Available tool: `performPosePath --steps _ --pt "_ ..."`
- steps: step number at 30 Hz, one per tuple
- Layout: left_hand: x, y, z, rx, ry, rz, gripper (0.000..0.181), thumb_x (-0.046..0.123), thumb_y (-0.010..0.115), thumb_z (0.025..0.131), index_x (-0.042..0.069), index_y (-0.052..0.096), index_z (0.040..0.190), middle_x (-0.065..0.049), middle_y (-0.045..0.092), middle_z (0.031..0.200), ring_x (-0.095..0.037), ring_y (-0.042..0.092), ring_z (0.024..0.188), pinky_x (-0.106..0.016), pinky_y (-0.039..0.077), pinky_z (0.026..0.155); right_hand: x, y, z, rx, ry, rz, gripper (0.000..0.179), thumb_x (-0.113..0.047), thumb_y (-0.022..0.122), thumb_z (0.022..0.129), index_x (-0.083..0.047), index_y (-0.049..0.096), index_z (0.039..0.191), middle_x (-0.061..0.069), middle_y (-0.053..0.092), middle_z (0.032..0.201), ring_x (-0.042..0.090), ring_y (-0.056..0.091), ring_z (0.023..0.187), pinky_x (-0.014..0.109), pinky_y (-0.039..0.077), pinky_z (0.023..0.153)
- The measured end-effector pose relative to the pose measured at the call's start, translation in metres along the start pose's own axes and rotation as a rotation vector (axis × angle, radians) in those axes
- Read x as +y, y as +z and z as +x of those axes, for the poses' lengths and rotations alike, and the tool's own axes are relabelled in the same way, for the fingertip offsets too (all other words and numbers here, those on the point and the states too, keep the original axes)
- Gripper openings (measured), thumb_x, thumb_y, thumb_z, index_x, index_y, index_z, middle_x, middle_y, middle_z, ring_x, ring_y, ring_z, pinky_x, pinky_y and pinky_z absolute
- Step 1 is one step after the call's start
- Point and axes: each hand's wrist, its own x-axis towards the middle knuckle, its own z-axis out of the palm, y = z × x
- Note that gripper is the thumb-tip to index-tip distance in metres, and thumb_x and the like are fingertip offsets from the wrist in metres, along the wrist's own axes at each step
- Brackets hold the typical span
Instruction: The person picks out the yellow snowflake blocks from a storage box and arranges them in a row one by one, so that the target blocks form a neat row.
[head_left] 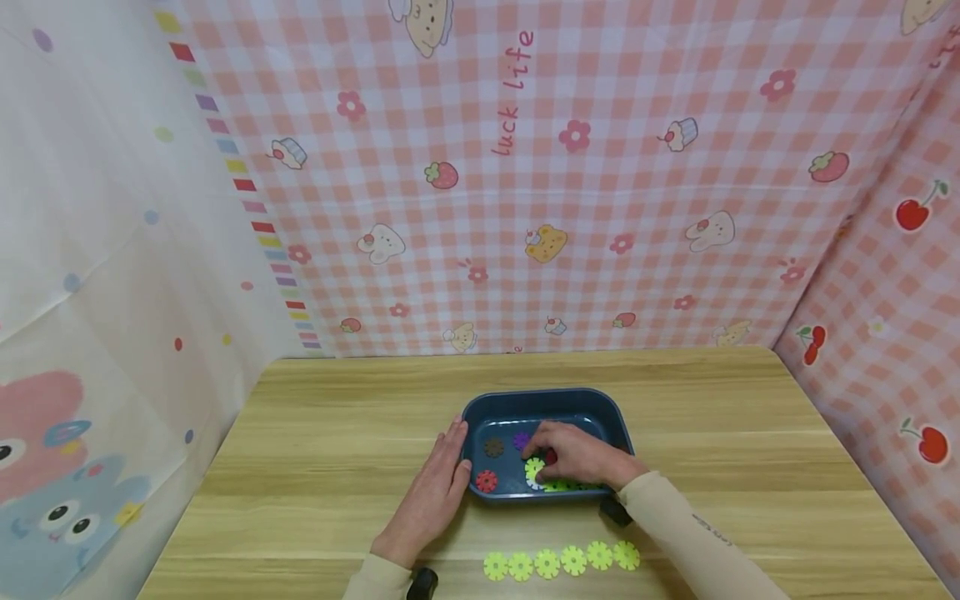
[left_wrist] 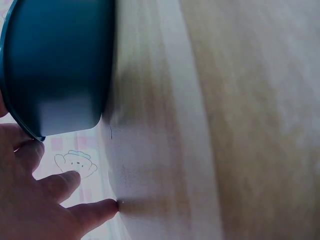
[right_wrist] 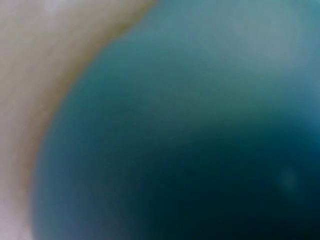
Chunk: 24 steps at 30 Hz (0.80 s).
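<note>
A dark blue plastic bin holds several notched snowflake discs: a brown disc, a red disc, a purple disc and more, partly hidden under my right hand. That right hand reaches over the bin's right side, thumb and fingertips curled around a yellow-green snowflake disc. With fingers extended, my left hand rests against the bin's left side. In the left wrist view its fingers touch the bin wall near the rim. Only a blurred bin wall fills the right wrist view.
A row of several yellow-green snowflake discs lies on the wooden table in front of the bin. Behind the table hangs a pink checked cloth, with more printed cloth at both sides.
</note>
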Motion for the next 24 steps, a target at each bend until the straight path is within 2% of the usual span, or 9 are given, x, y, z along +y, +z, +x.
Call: performPosePath --steps 5,11,16,19,24 --pt "-0.0005 0.0006 -0.0002 0.001 -0.002 0.0 0.057 0.025 0.044 0.113 0.007 0.027 0.164 -0.011 0.022 0.171 -0.037 0.026 0.154 -0.052 0.025 0.123 -0.0012 0.0004 0.0002 -0.004 0.007 -0.024 0.029 -0.018 0.085 0.088 -0.014 0.077 0.115 -0.006 0.062 0.109 0.011 0.058 0.095 0.03 0.055 0.085" --pt "-0.0007 0.0008 0.0003 -0.003 -0.009 -0.001 0.057 0.025 0.044 0.113 0.007 0.028 0.164 -0.009 0.021 0.171 -0.037 0.025 0.155 -0.052 0.025 0.123 -0.0039 0.0026 0.0004 -0.002 -0.004 -0.131 0.027 -0.022 0.084 0.089 -0.016 0.077 0.115 -0.007 0.063 0.111 0.007 0.057 0.096 0.031 0.056 0.089" --pt "-0.0004 0.0005 0.0006 -0.004 -0.009 0.0 0.057 0.025 0.044 0.112 0.007 0.028 0.164 -0.009 0.022 0.171 -0.037 0.026 0.154 -0.051 0.025 0.123 -0.0057 0.0034 0.0 0.02 -0.033 -0.194 0.028 -0.025 0.082 0.089 -0.015 0.077 0.114 -0.006 0.063 0.108 0.006 0.055 0.089 0.028 0.055 0.082" --pt "-0.0003 0.0004 0.0004 -0.003 -0.004 0.0 0.057 0.024 0.045 0.112 0.006 0.028 0.164 -0.009 0.022 0.171 -0.036 0.026 0.154 -0.051 0.025 0.124 -0.0064 0.0034 -0.0013 0.041 -0.042 -0.189 0.028 -0.024 0.081 0.089 -0.014 0.077 0.115 -0.006 0.063 0.107 0.006 0.054 0.086 0.026 0.053 0.078" --pt "-0.0005 0.0002 -0.0003 -0.002 -0.002 0.006 0.057 0.024 0.045 0.112 0.006 0.028 0.164 -0.009 0.022 0.171 -0.036 0.026 0.155 -0.05 0.025 0.124 -0.0099 -0.0003 -0.0067 0.087 -0.022 -0.111 0.028 -0.02 0.077 0.089 -0.013 0.077 0.116 -0.007 0.061 0.109 0.008 0.054 0.085 0.024 0.052 0.072"
